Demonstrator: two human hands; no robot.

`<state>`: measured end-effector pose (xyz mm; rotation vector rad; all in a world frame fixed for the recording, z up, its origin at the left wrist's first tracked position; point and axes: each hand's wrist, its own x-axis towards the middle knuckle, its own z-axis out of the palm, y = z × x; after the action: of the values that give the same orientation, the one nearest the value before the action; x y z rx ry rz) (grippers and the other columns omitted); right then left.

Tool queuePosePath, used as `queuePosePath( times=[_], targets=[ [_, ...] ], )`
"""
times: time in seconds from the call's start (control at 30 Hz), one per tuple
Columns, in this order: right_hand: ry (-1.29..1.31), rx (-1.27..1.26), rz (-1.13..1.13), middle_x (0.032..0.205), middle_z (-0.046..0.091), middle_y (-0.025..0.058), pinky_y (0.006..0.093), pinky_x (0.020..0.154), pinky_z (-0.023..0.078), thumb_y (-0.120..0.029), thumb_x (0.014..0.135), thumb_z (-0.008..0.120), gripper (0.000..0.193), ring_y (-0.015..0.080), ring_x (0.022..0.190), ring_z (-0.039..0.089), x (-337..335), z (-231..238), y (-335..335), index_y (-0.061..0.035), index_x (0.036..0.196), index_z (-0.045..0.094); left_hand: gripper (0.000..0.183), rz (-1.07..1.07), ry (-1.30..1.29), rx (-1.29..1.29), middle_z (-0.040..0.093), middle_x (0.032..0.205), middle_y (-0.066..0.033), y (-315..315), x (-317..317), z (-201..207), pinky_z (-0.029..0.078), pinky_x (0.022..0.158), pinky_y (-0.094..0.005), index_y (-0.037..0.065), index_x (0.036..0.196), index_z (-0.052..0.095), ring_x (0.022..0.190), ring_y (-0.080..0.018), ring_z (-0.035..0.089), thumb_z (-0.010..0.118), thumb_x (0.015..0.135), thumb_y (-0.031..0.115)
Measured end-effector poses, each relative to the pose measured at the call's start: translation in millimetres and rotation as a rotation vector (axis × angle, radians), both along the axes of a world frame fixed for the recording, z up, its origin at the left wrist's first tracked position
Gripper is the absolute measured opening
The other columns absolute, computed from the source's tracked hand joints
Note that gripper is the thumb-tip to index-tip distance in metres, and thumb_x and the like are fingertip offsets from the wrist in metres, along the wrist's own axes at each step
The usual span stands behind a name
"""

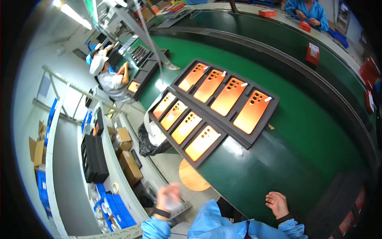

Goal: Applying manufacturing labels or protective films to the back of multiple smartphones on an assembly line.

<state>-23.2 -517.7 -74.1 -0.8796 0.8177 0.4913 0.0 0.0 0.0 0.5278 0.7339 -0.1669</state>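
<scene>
Several orange smartphones point(229, 96) lie back side up in two black foam trays point(246, 140) on the green table. Each phone has a group of dark round lenses at its far end, and a small white tab shows on most of them. The nearest phone point(203, 143) sits in the left tray, by the table edge. My left hand point(169, 196) is in the air left of the table edge, blurred by motion. Over the table's near part, right of my body, my right hand point(277, 204) is raised with fingers loosely bent and nothing visible in it. Both hands are apart from the trays.
A belt line point(254, 46) with red boxes point(312, 53) runs beyond the table. A person in blue point(308, 14) handles a red box there; another in a white cap point(111, 77) sits far left. Left are a shelf with cartons point(129, 167), blue bins point(119, 211) and a round wooden stool point(193, 175).
</scene>
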Motion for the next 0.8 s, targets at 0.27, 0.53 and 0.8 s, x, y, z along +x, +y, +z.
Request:
queuePosePath(
  times=[0.27,0.53,0.8],
  targets=[
    [0.066,-0.123,0.093,0.089,0.067,0.0125,0.0318,0.065,0.052,-0.017,0.091,0.054,0.019,0.0204,0.077,0.065,-6,-3,52,-0.0019,0.101,0.062,0.039,0.672,0.202,0.388,0.048,0.072,-0.0016,165,43,-80,0.036,0.048,-0.0326,0.007,0.088,0.055,0.058,-0.0151,0.042,0.056,0.082,0.046],
    [0.158,-0.381,0.020,0.065,0.065,0.0165,0.0322,0.045,0.052,-0.017,0.085,0.046,0.019,0.0219,0.048,0.061,-14,-40,55,-0.0018,0.084,0.057,0.076,0.967,0.086,0.414,0.045,0.141,-0.0045,332,146,-216,0.028,0.107,-0.0518,0.012,0.136,0.047,0.128,-0.0313,0.040,0.027,0.085,0.064],
    [0.235,-0.591,-0.142,0.058,0.062,0.0159,0.0311,0.041,0.051,-0.017,0.080,0.047,0.018,0.0213,0.042,0.057,-23,-38,49,-0.0022,0.074,0.056,0.071,0.309,0.357,0.459,0.048,0.124,-0.0099,201,221,-190,0.037,0.091,-0.0466,0.013,0.129,0.039,0.109,-0.0293,0.045,0.056,0.079,0.060]
  ],
)
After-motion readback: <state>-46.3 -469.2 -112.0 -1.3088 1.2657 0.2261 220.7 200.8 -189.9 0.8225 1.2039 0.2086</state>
